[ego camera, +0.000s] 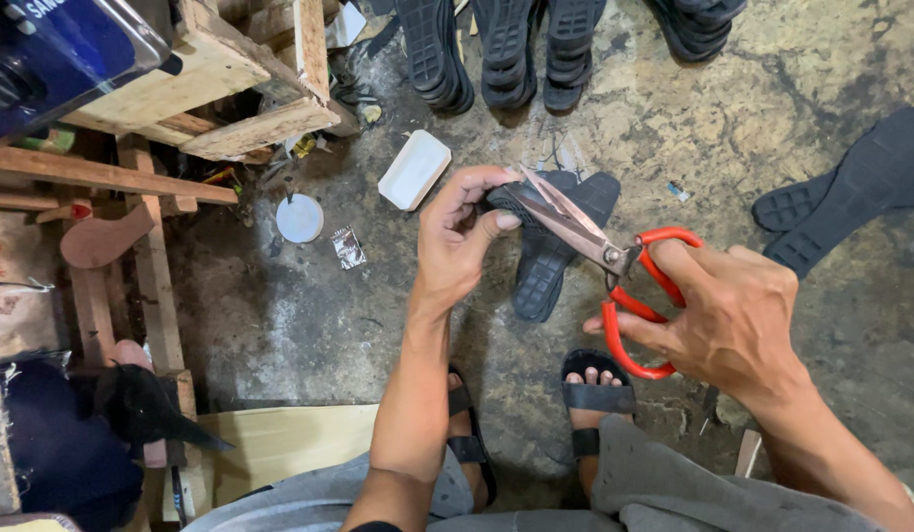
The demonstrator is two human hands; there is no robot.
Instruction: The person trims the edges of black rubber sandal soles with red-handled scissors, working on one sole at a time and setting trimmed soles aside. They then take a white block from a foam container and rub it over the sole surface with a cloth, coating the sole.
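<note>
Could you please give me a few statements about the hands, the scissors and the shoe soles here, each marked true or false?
1. The right hand holds scissors with red handles. True.
2. The left hand grips a black shoe sole that the scissor blades meet. True.
3. The scissors have blue handles. False: the handles are red.
4. A white rectangular block lies on the floor beyond the left hand. True.
5. The person is barefoot. False: both feet wear black sandals.
6. The black soles along the top of the view are stacked on the wooden frame. False: they stand on the concrete floor, to the right of the wooden frame.
</note>
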